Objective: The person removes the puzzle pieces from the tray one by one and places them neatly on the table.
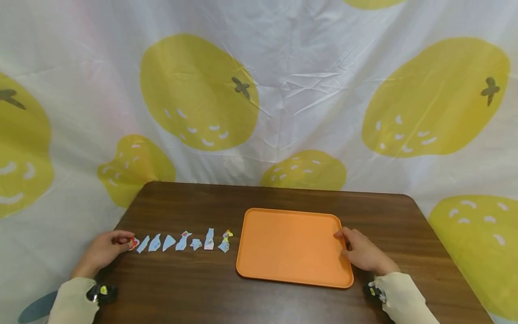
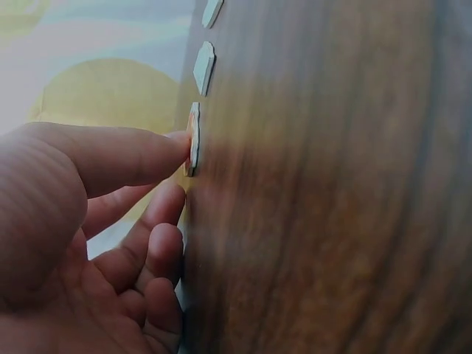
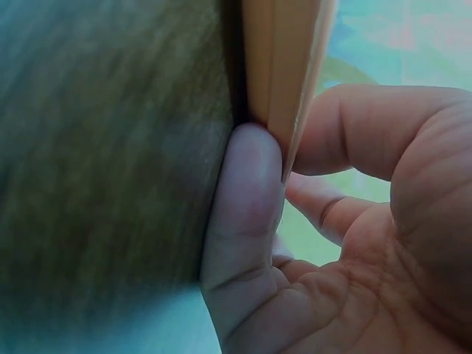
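At the left end of a row of thin, irregular flat cut-out pieces, my left hand [image 1: 106, 249] pinches a small red and white piece [image 1: 134, 243] by thumb and finger. In the left wrist view the thumb [image 2: 133, 155] covers part of that piece, seen edge-on at the tabletop; its far side is hidden. An orange rectangular tray [image 1: 293, 247] lies right of the row. Its right rim is gripped by my right hand [image 1: 360, 252]. In the right wrist view one fingertip [image 3: 252, 169] sits between the tray rim [image 3: 284, 74] and the table.
Several pale blue pieces run rightward along the row, ending with a yellow-marked piece [image 1: 225, 243] beside the tray. All stand on a dark brown wooden table [image 1: 194, 288]. A white curtain with yellow fruit prints [image 1: 279, 112] hangs behind the table's back edge.
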`<state>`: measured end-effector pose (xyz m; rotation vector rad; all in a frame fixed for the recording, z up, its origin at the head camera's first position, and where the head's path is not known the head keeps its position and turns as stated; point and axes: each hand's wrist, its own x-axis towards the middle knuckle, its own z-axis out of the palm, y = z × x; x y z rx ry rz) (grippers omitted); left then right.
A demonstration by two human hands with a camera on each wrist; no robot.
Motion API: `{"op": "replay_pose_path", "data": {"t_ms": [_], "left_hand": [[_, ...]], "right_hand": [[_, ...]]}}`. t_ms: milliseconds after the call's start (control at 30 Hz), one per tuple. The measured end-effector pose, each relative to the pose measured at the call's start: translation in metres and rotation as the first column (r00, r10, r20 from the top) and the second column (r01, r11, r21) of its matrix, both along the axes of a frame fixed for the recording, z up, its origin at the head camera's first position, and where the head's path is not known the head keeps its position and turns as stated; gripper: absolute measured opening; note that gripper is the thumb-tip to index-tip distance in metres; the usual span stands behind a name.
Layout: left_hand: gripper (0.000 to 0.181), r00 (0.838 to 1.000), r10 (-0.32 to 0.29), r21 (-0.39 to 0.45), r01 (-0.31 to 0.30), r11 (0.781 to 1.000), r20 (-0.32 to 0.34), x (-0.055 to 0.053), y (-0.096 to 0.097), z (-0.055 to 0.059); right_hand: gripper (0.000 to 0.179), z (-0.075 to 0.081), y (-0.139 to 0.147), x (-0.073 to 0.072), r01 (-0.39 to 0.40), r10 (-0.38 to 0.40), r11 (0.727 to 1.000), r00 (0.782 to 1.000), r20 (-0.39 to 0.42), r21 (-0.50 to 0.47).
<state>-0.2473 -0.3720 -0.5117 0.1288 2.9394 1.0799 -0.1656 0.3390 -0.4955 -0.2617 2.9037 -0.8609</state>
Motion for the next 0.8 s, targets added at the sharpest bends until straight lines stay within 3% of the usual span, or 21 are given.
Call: {"op": "replay_pose_path", "data": {"t_ms": [333,567,667,800], "left_hand": [[0.034,0.998,0.035,-0.035,-0.036,0.999,-0.051,0.001,0.006,0.000],[0.041,0.987,0.106,-0.021,-0.109,0.994,-0.122,0.006,0.024,0.017],[0.043,0.985,0.092,-0.031,-0.098,0.995,-0.144,0.007,0.035,0.025],[0.045,0.991,0.071,-0.016,-0.074,0.997,-0.117,0.007,0.055,0.036]], "right_hand": [[0.041,0.003,0.001,0.002,-0.005,0.005,1.000,1.000,-0.020,-0.002],[0.034,0.003,0.001,0.001,0.002,0.000,1.000,0.998,-0.067,0.025],[0.031,0.003,0.002,0.001,0.015,-0.013,1.000,0.997,-0.080,0.028],[0.028,0.006,0.003,0.004,0.021,-0.021,1.000,0.996,-0.085,-0.002]]}}
